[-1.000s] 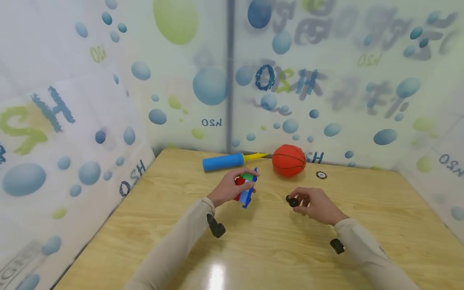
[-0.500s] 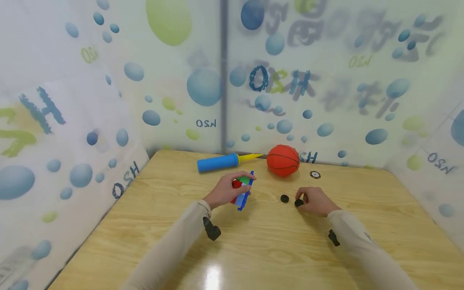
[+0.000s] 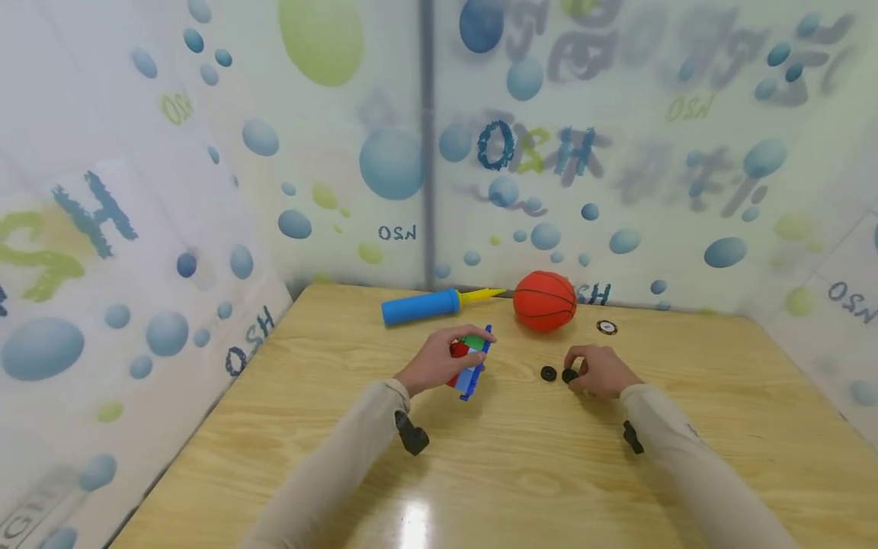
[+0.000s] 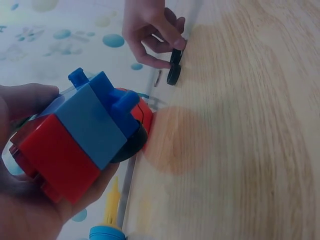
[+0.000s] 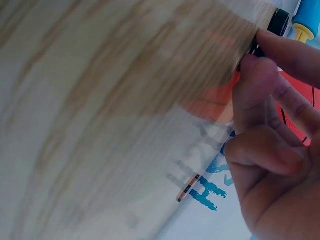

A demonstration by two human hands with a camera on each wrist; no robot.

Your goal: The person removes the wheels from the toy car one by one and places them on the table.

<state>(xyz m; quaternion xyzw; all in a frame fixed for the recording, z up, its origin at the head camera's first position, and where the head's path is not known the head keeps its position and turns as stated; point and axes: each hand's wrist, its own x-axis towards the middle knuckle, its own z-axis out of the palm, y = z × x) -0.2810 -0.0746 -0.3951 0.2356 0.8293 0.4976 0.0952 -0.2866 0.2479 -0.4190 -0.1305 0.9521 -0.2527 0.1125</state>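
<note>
My left hand (image 3: 439,360) grips a toy car built of red, green and blue blocks (image 3: 469,377), tilted and raised over the table. In the left wrist view a black wheel (image 4: 133,148) shows on the car's blue base. On the right, my right hand (image 3: 598,372) pinches a small black toy wheel (image 3: 570,376) between thumb and forefinger, down at the tabletop. Just left of it lies a second black wheel (image 3: 549,374). The right wrist view shows the pinched wheel mostly hidden by the fingertips (image 5: 257,75).
A red basketball (image 3: 545,302) stands at the back of the wooden table (image 3: 480,473). Left of it lies a blue hand pump (image 3: 421,307) with a yellow nozzle. A round chip (image 3: 607,327) lies to the ball's right. Printed curtains (image 3: 329,152) border the table.
One second ago the right hand held both black wheels; one now lies on the table, and the pinched one has come down beside it. The left hand keeps its grip on the toy car.
</note>
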